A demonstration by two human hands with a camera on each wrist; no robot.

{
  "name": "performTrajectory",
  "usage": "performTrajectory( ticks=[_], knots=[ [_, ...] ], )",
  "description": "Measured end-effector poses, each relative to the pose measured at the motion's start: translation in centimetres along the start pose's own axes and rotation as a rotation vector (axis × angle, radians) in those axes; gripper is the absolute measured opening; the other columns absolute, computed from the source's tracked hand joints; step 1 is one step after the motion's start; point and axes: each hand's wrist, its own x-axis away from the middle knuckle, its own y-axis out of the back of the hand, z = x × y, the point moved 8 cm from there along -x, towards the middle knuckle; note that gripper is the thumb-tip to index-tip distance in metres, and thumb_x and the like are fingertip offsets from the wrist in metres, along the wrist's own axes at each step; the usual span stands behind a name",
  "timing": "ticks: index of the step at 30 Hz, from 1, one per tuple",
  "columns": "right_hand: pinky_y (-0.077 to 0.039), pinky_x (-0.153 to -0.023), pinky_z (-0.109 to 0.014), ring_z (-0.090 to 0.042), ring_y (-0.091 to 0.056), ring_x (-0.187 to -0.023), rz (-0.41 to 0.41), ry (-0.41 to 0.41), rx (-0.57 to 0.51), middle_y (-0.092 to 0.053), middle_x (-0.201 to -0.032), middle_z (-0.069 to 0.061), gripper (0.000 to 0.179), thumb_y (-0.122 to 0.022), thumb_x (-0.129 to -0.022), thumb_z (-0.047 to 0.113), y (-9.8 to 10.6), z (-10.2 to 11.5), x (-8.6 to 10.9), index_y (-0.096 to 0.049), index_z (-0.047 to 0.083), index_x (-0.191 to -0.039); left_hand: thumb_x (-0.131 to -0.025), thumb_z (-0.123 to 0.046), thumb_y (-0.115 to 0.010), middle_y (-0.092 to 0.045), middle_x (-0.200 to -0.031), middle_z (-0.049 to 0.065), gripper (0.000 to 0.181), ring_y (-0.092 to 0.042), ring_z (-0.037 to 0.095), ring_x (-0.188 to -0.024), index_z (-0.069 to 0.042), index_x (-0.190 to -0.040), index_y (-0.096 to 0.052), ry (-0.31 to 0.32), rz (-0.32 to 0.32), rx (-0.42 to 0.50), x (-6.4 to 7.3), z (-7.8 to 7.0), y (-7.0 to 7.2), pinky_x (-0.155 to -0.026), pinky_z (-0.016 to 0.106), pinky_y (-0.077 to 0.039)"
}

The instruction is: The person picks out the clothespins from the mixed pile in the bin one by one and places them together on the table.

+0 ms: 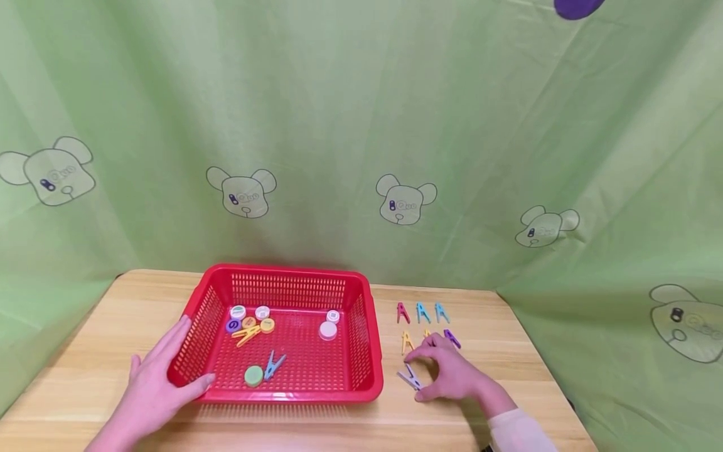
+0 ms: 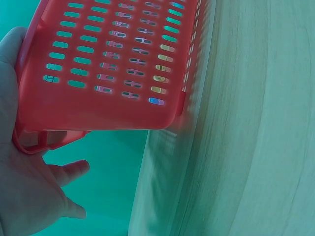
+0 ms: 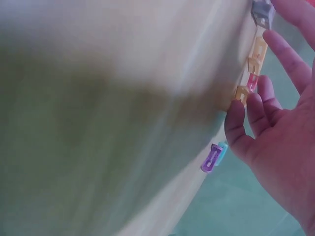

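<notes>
My left hand (image 1: pixel 155 383) rests at the front left corner of a red plastic basket (image 1: pixel 369 351). Its fingers lie straight along the left rim, and the thumb reaches over the front rim. To the right of the basket, my right hand (image 1: pixel 452 373) holds a grey clothespin (image 1: pixel 411 378) low at the table between thumb and index finger. In the right wrist view that clothespin (image 3: pixel 262 14) appears at the top, by those two fingertips. Just beyond the hand are a yellow clothespin (image 1: pixel 407 343) and a purple clothespin (image 1: pixel 452 339); another yellow one is partly hidden.
Inside the basket lie a yellow clothespin (image 1: pixel 246 335), a blue clothespin (image 1: pixel 274 365), a green cap (image 1: pixel 253 376), a pink cap (image 1: pixel 327 330) and several other caps. A pink clothespin (image 1: pixel 402 312) and two blue ones line the back right. A green curtain (image 1: pixel 322 125) hangs behind the wooden table (image 1: pixel 508 339).
</notes>
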Motion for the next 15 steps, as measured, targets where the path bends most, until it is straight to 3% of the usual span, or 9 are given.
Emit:
performTrajectory(
  ticks=[6,15],
  knots=[
    [-0.038,-0.087,-0.043,-0.02,-0.041,-0.101,-0.009,0.002,0.003,-0.047,-0.106,-0.002,0.055,-0.092,-0.063,0.022,-0.3,0.2,0.2,-0.073,0.03,-0.114,-0.081,-0.043,-0.082,-0.023,-0.16,0.023,0.108,-0.028,0.054,-0.137,-0.01,-0.161,-0.018,0.018,0.017,-0.003,-0.1,0.1,-0.1,-0.1,0.08,0.01],
    [-0.038,-0.087,-0.044,-0.019,-0.039,-0.102,0.026,0.027,0.03,-0.047,-0.107,0.0,0.055,-0.088,-0.066,0.01,-0.3,1.2,0.0,-0.074,0.033,-0.114,-0.081,-0.043,-0.082,-0.023,-0.161,0.022,0.107,-0.028,0.053,-0.138,-0.009,-0.161,-0.018,0.023,0.023,-0.006,-0.1,0.1,-0.1,-0.1,0.079,0.011]
  ],
)
